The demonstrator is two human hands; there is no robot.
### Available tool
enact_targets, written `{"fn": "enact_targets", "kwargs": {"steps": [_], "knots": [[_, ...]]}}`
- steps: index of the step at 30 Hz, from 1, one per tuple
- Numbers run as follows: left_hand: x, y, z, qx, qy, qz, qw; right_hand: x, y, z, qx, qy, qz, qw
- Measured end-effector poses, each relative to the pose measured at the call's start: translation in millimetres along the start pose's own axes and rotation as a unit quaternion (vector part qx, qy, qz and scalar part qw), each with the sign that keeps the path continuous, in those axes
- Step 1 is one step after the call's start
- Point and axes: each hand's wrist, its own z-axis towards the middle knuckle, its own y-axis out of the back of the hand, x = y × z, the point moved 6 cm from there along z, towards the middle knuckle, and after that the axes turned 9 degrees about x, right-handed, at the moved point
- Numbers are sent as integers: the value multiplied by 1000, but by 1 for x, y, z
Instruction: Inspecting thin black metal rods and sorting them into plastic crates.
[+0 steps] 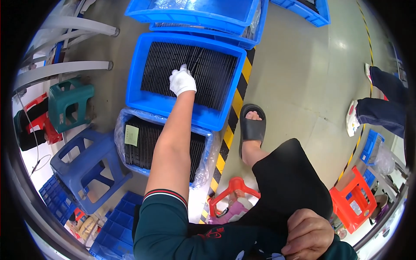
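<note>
My left hand (182,81), in a white glove, reaches into a blue bin (134,69) holding a packed row of thin black plates (212,73). Its fingers are bent down against the middle of the row. Near the fingertips one plate edge seems slanted; whether it is pinched is hidden. My right hand (308,234), bare, is near my lap at the lower right with its fingers curled together. A thin, pale bit shows below its fingertips, too small to name. Closer to me, a plastic-lined bin (121,147) holds more black plates, with a pale green paper label (131,135) on top.
Stacked blue bins (190,17) stand beyond. To the left are a blue stool (95,169), a green stool (71,104) and curved grey legs (65,69). Yellow-black floor tape (236,104) runs beside the bins. A red stool (355,199) and another person's legs (381,104) are at right.
</note>
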Motion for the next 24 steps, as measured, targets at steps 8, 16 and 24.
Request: {"fn": "enact_targets", "kwargs": {"steps": [8, 16, 24], "knots": [[-1, 4, -7, -4, -18, 40, 999, 0, -2, 1, 10, 1, 1, 1000], [-2, 8, -9, 4, -12, -24, 1000, -2, -4, 2, 19, -25, 2, 999], [1, 3, -8, -37, -42, 4, 998, -4, -7, 5, 22, -34, 4, 999]]}}
